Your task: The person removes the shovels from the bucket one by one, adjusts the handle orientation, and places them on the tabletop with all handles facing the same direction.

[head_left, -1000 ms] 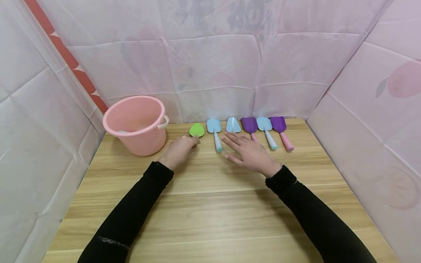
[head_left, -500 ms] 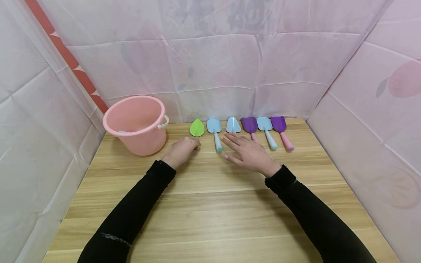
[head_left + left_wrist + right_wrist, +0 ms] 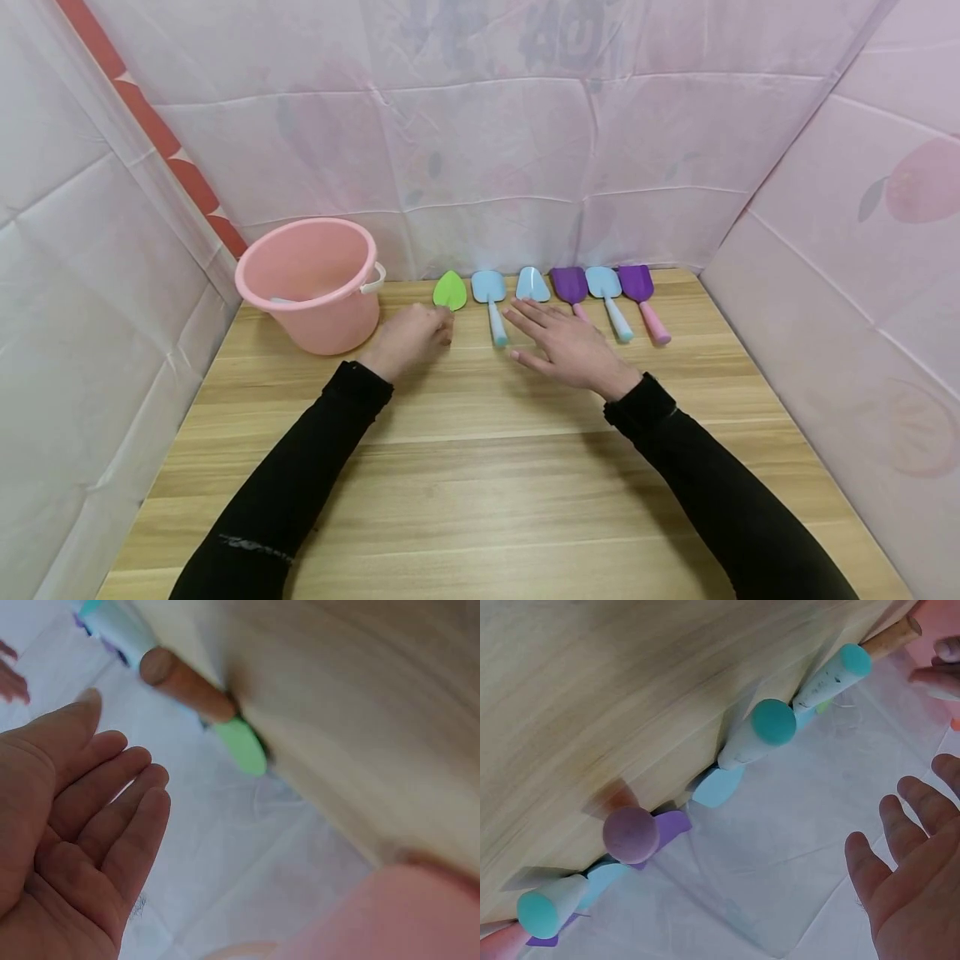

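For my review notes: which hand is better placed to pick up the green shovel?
The left hand. It sits right at the green shovel, fingers open beside its wooden handle. The right hand lies flat over the blue shovel, farther from it.

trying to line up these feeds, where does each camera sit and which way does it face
Head: above the table, looking forward and down; left hand, right hand, black sleeves.
Left wrist: beside the open palm, facing the green shovel.
Right wrist: by the fingers, facing the shovel handles end-on.
Shared: the green shovel shows in all three.
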Motion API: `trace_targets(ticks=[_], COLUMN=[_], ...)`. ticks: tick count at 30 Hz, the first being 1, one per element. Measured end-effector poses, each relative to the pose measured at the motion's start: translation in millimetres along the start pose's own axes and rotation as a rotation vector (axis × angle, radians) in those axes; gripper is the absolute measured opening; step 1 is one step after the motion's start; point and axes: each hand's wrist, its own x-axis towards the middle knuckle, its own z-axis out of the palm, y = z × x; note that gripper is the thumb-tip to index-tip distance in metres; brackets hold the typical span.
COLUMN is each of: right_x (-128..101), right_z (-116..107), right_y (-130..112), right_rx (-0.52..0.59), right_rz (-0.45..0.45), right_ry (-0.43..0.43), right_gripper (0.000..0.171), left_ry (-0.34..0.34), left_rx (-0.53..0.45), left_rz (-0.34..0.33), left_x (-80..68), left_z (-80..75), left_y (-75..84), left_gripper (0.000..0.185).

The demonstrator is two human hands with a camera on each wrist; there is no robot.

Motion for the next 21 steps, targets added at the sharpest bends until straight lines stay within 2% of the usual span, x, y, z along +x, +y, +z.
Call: trace_targets(ticks=[4, 6, 10, 13, 17, 21], right_x=[3, 4, 8, 10, 14, 18], right_z=[-4, -7, -12, -16, -23, -29], right_y=[-2, -3, -5, -6, -10, -13], right_rx=[0.001, -0.004, -0.024, -0.031, -0.034, -0.033], right_rz=[-0.007, -0.011, -0.03, -0.041, -0.045, -0.056], right_ry=[0.008, 0.016, 0.039, 0.051, 0.055, 0.057], right_gripper=[0.076, 0.077, 0.078, 0.079, 0.079, 0.078], left_ry=[0.035, 0.043, 0.06, 0.097, 0.162, 0.192], left_rx=[0.044, 0.083, 0.178, 0.228, 0.23, 0.215], left_rz=[-0.035, -0.053, -0.052, -0.049, -0.052, -0.058], left_x=[-1.5, -2.0, -2.5, -4.1, -7.6, -10.6], left_z=[-15.9, -23.3, -37.8, -47.4, -59.7, -72.4], left_y=[4.1, 5.2, 6.8, 7.2, 6.4, 2.3], left_gripper=[0.012, 0.021, 0.051, 0.06, 0.062, 0.063])
